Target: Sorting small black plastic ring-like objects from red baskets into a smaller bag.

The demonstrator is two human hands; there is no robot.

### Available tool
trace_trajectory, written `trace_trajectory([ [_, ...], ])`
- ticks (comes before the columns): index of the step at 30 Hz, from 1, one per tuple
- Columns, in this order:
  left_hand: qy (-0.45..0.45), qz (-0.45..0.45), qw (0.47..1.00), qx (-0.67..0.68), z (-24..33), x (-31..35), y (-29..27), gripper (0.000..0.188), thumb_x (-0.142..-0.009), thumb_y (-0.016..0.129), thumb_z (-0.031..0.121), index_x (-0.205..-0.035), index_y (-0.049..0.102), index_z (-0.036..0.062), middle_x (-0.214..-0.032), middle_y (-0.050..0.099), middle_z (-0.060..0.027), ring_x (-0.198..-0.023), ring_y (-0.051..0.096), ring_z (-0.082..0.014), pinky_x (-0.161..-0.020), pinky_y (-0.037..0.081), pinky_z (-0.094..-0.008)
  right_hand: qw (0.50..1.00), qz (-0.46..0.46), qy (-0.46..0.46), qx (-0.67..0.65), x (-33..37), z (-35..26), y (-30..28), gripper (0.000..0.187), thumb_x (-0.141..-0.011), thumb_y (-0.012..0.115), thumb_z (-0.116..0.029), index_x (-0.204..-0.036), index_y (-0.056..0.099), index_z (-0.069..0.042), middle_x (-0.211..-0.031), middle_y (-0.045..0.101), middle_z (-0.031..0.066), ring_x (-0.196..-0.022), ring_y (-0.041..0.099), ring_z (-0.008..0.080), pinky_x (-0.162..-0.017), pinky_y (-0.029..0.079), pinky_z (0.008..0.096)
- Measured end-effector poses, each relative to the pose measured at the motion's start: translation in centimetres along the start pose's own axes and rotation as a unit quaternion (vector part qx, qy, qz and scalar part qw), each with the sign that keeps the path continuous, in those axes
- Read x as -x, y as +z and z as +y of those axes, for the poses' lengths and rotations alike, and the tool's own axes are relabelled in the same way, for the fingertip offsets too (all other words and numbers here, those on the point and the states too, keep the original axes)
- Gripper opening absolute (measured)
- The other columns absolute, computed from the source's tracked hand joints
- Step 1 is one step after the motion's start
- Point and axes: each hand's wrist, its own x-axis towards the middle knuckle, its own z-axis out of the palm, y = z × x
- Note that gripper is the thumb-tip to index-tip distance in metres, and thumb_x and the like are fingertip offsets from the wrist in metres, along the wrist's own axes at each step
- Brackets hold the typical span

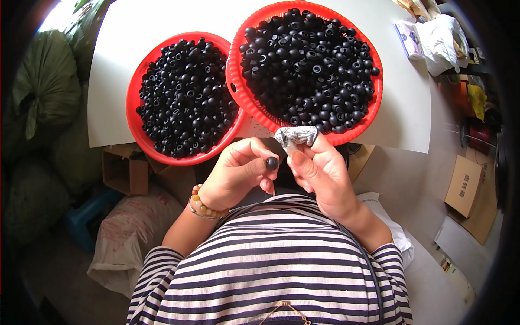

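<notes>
Between the thumb and fingers of my left hand (230, 176) is a small round black knob (272, 163), held just below the rims of two red baskets. Close by on the right, my right hand (325, 176) is closed, thumb against the bent index finger. A grey knitted finger cover (298, 135) wraps that index finger. Something pale shows at the thumb tip, too small to make out. Black knobs, several with a round hole, fill the left red basket (131, 116) and the larger right red basket (378, 81), which overlaps it.
Both baskets stand on a white table (409, 103). Below its edge are an open cardboard box (125, 170) and a white woven sack (132, 230). Green sacks (46, 81) are piled at left. Plastic bags (441, 43) lie at the far right, flattened cardboard (468, 189) below them.
</notes>
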Motion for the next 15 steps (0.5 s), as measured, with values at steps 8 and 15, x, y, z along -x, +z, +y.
trace_trajectory([
  [8, -0.007, -0.026, 1.0, -0.008, -0.3, 0.2, -0.2, 0.008, -0.083, 0.056, 0.006, -0.09, 0.055, 0.0025, -0.079, 0.058, -0.0068, -0.069, 0.058, -0.0123, -0.062, 0.052, -0.026, 0.995, 0.037, -0.041, 0.082, -0.6, 1.2, 0.6, 0.027, -0.086, 0.053, -0.008, -0.107, 0.041, 0.002, -0.087, 0.055, 0.0075, -0.065, 0.056, 0.0098, -0.055, 0.047, 0.0216],
  [15, -0.002, -0.028, 0.999, -0.014, -0.2, 0.2, 0.0, 0.008, -0.084, 0.055, 0.007, -0.09, 0.054, 0.0031, -0.079, 0.057, -0.0075, -0.065, 0.057, -0.0128, -0.061, 0.052, -0.0274, 0.998, 0.01, -0.028, 0.061, -0.5, 1.6, 0.5, 0.028, -0.086, 0.054, -0.009, -0.109, 0.042, 0.002, -0.087, 0.055, 0.0066, -0.065, 0.056, 0.0092, -0.057, 0.047, 0.0217],
])
